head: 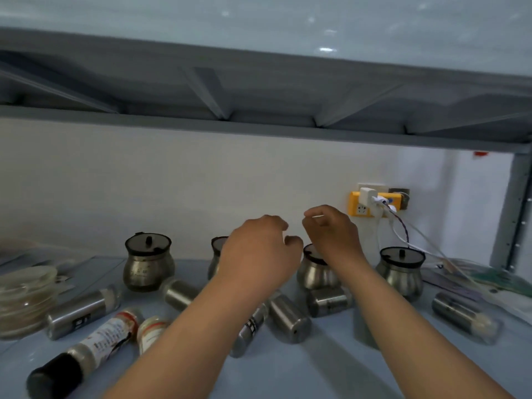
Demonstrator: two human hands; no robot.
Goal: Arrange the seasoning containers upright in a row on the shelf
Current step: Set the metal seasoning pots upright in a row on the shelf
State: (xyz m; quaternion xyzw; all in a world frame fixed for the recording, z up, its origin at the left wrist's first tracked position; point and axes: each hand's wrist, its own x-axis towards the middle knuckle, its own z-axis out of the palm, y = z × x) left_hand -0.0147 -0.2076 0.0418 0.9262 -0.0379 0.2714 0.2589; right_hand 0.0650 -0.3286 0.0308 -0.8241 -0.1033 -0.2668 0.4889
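Note:
Several round steel seasoning pots with dark lids stand upright along the back of the pale blue shelf [331,370]: one at the left [148,262], one at the right [400,269], and two in the middle partly hidden by my hands. Several steel shakers lie on their sides, such as one at the left [83,311], one in the middle [289,318] and one at the right [463,316]. A labelled bottle with a black cap [86,349] also lies flat. My left hand [259,254] and my right hand [331,231] hover above the middle pots, fingers loosely curled, holding nothing.
A stack of clear plates [26,298] sits at the left end. A yellow power socket [371,203] with a white charger and cables hangs on the back wall at the right. Plastic-wrapped items [489,283] lie at the far right. A grey shelf board runs overhead.

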